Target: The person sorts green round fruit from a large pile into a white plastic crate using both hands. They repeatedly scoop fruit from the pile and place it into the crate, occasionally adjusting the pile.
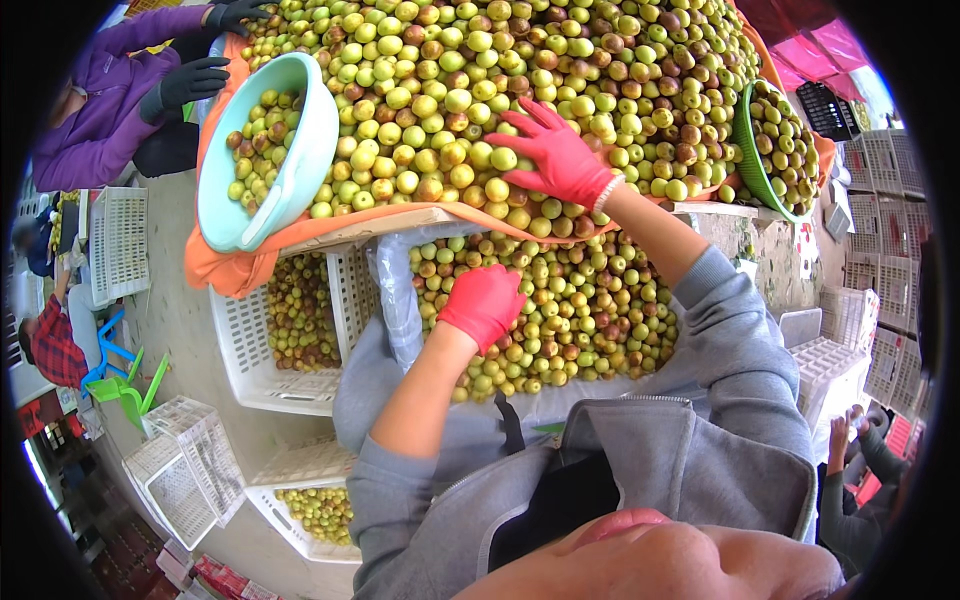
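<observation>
A large heap of green and reddish-brown round fruits, jujube-like point(420, 97), covers a table edged with orange cloth point(300, 232). My right hand point(559, 157), in a red glove, lies on the heap's near side with fingers spread over the fruits. My left hand point(484, 304), also red-gloved, is curled above a plastic-lined container point(396, 300) of the same fruits in front of me; whether anything is inside its fingers is hidden. A pale turquoise plastic basin point(322, 127) with fruits tilts at the table's left corner. On the right a green basket point(746, 142) holds more fruits.
Below the table's left part stands a white plastic crate point(247, 360) of fruits, with another crate point(300, 544) nearer. A co-worker's dark-gloved hand point(191, 82) is beyond the basin. White crates point(187, 465) stand lower left; stacked crates point(885, 225) line the right side.
</observation>
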`<act>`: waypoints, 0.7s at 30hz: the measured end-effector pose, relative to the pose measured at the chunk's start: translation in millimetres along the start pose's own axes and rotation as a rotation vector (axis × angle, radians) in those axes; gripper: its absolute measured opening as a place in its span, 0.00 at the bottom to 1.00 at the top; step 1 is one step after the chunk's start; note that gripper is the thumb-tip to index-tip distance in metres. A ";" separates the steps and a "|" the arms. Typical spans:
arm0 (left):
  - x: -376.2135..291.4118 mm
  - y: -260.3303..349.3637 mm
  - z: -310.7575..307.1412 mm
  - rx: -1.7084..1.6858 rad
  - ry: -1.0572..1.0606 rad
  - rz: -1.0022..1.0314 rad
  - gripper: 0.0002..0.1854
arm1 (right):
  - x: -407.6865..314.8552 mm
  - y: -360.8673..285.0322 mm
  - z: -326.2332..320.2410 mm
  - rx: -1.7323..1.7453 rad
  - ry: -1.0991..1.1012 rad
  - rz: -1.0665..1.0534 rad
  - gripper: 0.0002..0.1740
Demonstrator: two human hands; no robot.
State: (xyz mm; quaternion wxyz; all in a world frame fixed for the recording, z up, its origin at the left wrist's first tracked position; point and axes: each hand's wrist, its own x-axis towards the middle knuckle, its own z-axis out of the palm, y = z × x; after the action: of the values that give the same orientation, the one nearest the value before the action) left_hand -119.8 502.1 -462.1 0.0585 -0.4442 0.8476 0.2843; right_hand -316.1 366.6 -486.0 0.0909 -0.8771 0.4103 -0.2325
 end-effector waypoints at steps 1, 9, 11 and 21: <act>0.3 -0.1 -0.6 0.016 -0.009 -0.006 0.13 | -13.0 2.1 -11.3 -0.028 -0.048 -0.039 0.31; -2.6 5.2 -7.1 0.001 -0.029 -0.053 0.13 | 0.9 60.1 -60.8 0.585 -0.296 0.551 0.15; -0.7 8.0 -10.1 0.003 -0.005 -0.034 0.13 | 36.9 86.1 -45.8 0.332 0.066 0.374 0.17; 1.5 7.3 -7.9 0.044 -0.074 -0.043 0.13 | 72.0 -32.4 60.4 -0.046 0.365 0.125 0.27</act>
State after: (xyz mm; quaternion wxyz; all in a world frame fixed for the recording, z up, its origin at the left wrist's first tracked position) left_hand -125.3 500.0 -452.9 0.1057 -0.4503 0.8412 0.2802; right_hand -225.1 330.8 -503.6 0.0092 -0.7951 0.4789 -0.3720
